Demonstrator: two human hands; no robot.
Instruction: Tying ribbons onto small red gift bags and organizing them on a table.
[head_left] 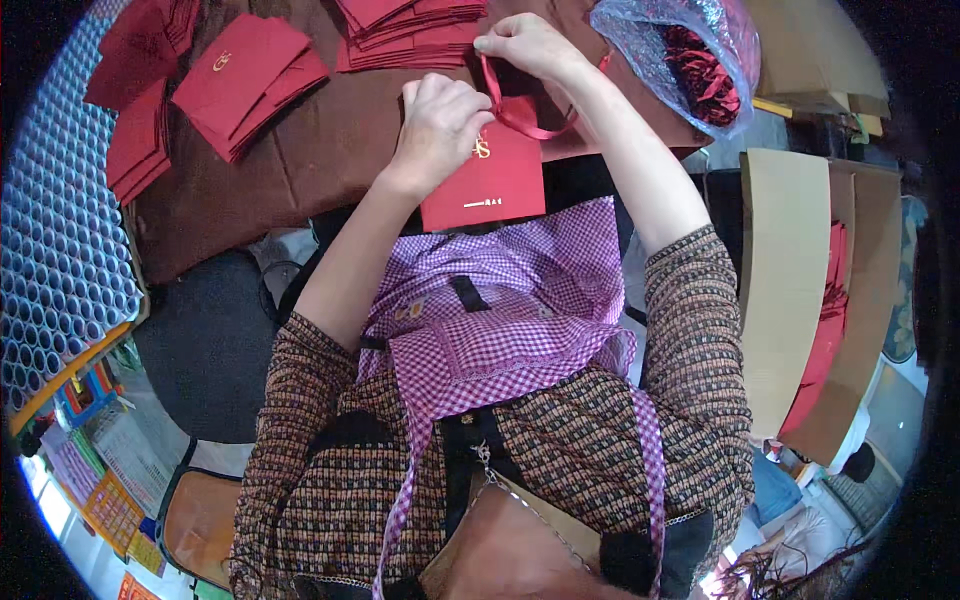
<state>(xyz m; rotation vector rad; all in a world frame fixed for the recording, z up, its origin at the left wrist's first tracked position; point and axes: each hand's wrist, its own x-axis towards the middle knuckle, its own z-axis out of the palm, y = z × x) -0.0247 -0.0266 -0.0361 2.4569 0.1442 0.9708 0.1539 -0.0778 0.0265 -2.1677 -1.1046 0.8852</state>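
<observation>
A flat red paper bag (500,180) with gold print lies at the near edge of the brown-covered table, just in front of me. From its upper part runs a red ribbon (540,131), bent in a loop to the right. My left hand (440,130) is closed at the bag's upper left, fingers curled where the ribbon meets the bag. Farther up, my right hand (535,48) pinches a raised length of the same ribbon between thumb and finger. Part of the bag's top is hidden behind my left hand and the ribbon.
Stacks of red bags (245,85) lie at the table's left, with another stack (415,35) beyond my hands. At the far right sits a clear plastic bag (690,65) of dark red ribbons. An open cardboard box (785,290) with red items stands to the right.
</observation>
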